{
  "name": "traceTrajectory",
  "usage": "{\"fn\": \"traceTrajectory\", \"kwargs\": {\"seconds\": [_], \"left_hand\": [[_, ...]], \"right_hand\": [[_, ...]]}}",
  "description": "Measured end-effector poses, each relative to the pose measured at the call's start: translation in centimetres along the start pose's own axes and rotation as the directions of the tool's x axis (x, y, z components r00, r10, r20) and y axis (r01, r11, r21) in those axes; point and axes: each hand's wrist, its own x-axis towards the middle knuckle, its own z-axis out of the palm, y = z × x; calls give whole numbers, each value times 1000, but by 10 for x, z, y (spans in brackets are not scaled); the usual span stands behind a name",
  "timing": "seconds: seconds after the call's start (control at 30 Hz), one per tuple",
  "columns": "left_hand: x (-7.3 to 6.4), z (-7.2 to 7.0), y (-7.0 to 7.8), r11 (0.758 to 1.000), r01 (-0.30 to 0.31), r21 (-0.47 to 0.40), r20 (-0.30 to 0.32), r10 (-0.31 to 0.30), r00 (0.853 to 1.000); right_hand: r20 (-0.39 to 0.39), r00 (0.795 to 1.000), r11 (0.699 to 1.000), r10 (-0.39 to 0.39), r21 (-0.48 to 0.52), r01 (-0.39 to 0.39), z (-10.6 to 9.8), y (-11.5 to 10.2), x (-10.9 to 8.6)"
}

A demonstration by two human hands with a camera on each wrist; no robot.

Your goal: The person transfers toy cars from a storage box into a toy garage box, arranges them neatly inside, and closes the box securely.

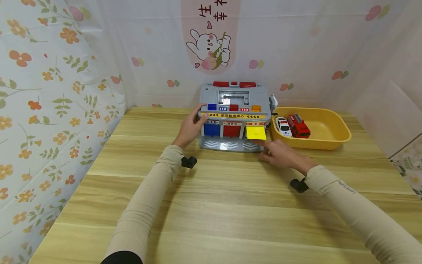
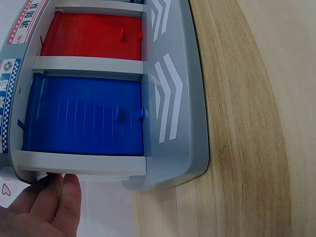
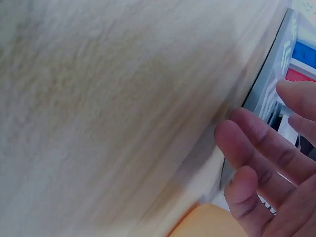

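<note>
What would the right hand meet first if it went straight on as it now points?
The right hand would probably meet the toy emergency command center, at or just below its raised yellow door; depth leaves unclear which part comes first.

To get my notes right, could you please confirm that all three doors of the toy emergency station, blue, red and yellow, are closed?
Not quite: the yellow door is open, swung outward, as the head view shows. The blue door and the red door of the toy emergency station are indeed closed.
</note>
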Motion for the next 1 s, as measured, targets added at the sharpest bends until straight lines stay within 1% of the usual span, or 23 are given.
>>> {"fn": "traceTrajectory", "kwargs": {"seconds": [0.13, 0.3, 0.4, 0.6, 0.67, 0.83, 1.0], "left_hand": [[0, 0, 0, 1000, -14, -18, 7, 14, 1000], [0, 0, 1, 1000, -9, 0, 2, 9, 1000], [0, 0, 0, 1000, -11, 0, -2, 11, 1000], [-1, 0, 0, 1000, -4, -12, 0, 4, 1000], [-1, 0, 1, 1000, 0, -8, 1, 0, 1000], [0, 0, 0, 1000, 0, 0, 0, 0, 1000], [0, 0, 0, 1000, -6, -14, 2, 6, 1000]], "right_hand": [[-38, 999, 1000, 0, 13, 0, -5, 1, -5], [-148, 989, 1000, -17, 11, 19, -17, 3, -10], [-199, 980, 1000, -10, -15, 8, -25, 3, -13], [-250, 968, 1000, 26, -10, -30, -44, 0, -16], [-281, 959, 999, 30, -15, -36, -50, -1, -16], [-368, 929, 999, 32, -28, -46, -62, -6, -15], [-421, 905, 998, 55, -8, -65, -67, -12, -12]]}}
